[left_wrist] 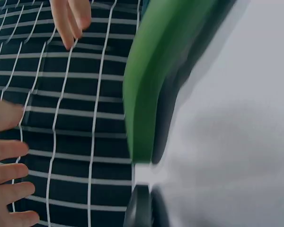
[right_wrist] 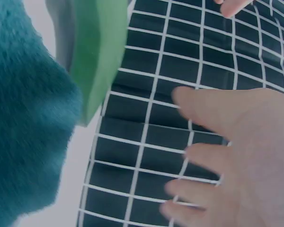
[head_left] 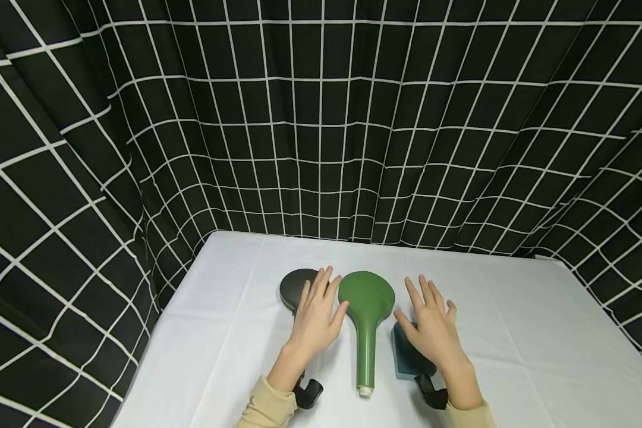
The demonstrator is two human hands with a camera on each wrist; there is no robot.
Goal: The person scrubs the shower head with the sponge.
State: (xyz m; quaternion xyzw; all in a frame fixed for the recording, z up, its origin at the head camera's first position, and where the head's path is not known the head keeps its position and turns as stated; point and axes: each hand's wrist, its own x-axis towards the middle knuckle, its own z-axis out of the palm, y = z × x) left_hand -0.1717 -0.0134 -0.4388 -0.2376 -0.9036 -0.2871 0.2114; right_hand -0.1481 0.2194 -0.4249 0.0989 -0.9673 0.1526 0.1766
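Note:
A green shower head [head_left: 366,296] lies face down on the white table, its handle and white threaded end toward the person. To its left is a dark grey shower head [head_left: 295,286], partly hidden under my left hand [head_left: 314,324]. That hand hovers with fingers spread and holds nothing. My right hand [head_left: 433,330] is also spread and holds nothing, over a dark blue block-shaped sponge [head_left: 406,356]. Up close in the right wrist view, the sponge [right_wrist: 28,118] has a fuzzy teal surface. The green head [left_wrist: 149,90] shows large and blurred in the left wrist view.
A white cloth [head_left: 513,321] covers the table. Black curtains [head_left: 321,119] with a white grid stand behind the table and on both sides. Black wrist straps or mounts [head_left: 307,393] sit at both wrists.

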